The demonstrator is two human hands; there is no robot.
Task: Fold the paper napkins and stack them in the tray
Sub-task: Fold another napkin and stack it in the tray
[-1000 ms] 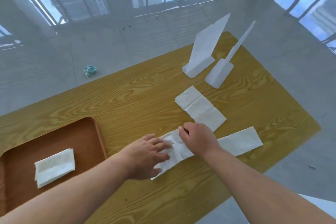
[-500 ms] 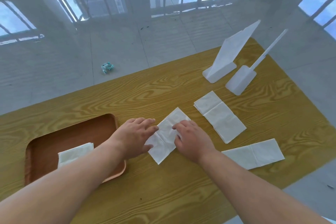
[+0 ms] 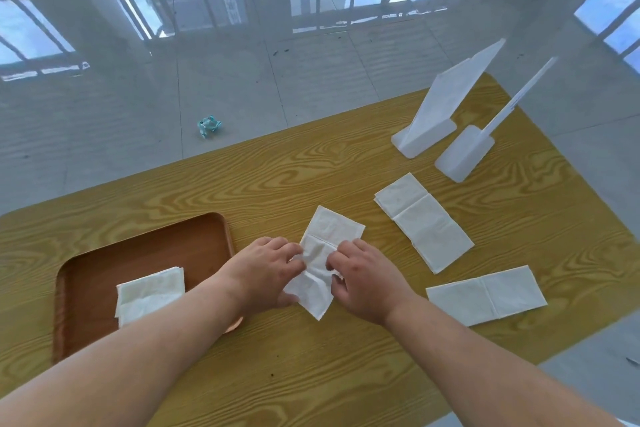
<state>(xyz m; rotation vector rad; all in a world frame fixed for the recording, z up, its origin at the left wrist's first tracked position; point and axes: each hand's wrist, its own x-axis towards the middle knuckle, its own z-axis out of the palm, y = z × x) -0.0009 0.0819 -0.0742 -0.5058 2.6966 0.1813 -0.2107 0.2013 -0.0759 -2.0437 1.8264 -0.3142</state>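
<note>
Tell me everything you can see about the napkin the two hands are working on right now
The napkin being folded is thin white paper, an elongated rectangle with visible crease lines dividing it into panels. It lies on the wooden table, angled diagonally, just right of the brown tray. Its far half is flat; its near half is crumpled and slightly lifted. The left hand pinches its left edge and the right hand its right edge.

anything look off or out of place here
One thing: a crumpled teal scrap lies on the floor beyond the table, like dropped litter. The napkins on the table and the one in the tray look orderly.
</note>
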